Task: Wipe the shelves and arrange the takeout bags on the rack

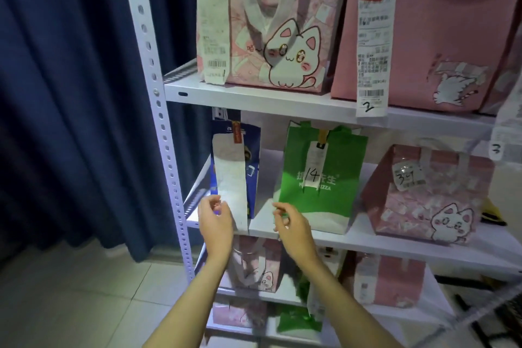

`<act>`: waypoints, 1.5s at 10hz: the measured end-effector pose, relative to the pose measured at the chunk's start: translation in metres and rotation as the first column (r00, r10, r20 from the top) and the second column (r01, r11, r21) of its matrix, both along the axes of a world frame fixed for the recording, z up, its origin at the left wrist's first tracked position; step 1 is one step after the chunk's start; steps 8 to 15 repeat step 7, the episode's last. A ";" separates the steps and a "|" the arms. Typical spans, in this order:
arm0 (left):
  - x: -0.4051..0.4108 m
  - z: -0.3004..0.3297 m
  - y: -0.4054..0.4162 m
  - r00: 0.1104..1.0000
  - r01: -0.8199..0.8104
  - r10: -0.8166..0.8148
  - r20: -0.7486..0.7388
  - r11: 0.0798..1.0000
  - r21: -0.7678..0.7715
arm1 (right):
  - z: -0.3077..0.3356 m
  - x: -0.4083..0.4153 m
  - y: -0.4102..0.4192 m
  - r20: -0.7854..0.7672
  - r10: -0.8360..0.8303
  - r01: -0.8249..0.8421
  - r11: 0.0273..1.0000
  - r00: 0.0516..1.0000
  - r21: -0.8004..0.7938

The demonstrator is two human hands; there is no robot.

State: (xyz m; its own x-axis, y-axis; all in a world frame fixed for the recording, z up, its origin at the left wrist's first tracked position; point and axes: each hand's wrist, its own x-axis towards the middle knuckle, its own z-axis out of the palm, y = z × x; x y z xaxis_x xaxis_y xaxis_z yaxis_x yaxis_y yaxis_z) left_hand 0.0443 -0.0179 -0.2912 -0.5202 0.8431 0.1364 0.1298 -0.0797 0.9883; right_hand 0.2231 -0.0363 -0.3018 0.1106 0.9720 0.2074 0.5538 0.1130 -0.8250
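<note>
Nearest, two bare forearms reach up from six o'clock toward the middle shelf (333, 237) of a white metal rack (158, 110). The left hand (216, 222) hangs released, fingers loosely curled and holding nothing, just in front of the long receipt (230, 186) that hangs on the blue bag (251, 150). The right hand (292, 224) is likewise released, its fingertips close to the lower left corner of the green bag (319, 178); whether they touch it I cannot tell.

Both bags stand upright on the middle shelf, long axis vertical, handles toward twelve o'clock. The green bag's face carries a tag marked 14. At three o'clock from it a pink cat bag (423, 195) leans a little.

Farther up, at twelve o'clock, the upper shelf (254, 99) bears two tall pink bags (440, 37) with receipts numbered 1 and 2. A dark blue curtain (70, 93) hangs at nine o'clock.
</note>
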 end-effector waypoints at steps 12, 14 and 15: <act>-0.028 -0.008 0.011 0.982 0.184 -0.185 -0.028 0.982 -0.027 | -0.007 -0.064 -0.001 -0.073 0.091 -0.098 0.989 0.993 -0.113; -0.028 -0.008 0.011 0.982 0.184 -0.185 -0.028 0.982 -0.027 | -0.007 -0.064 -0.001 -0.073 0.091 -0.098 0.989 0.993 -0.113; -0.028 -0.008 0.011 0.982 0.184 -0.185 -0.028 0.982 -0.027 | -0.007 -0.064 -0.001 -0.073 0.091 -0.098 0.989 0.993 -0.113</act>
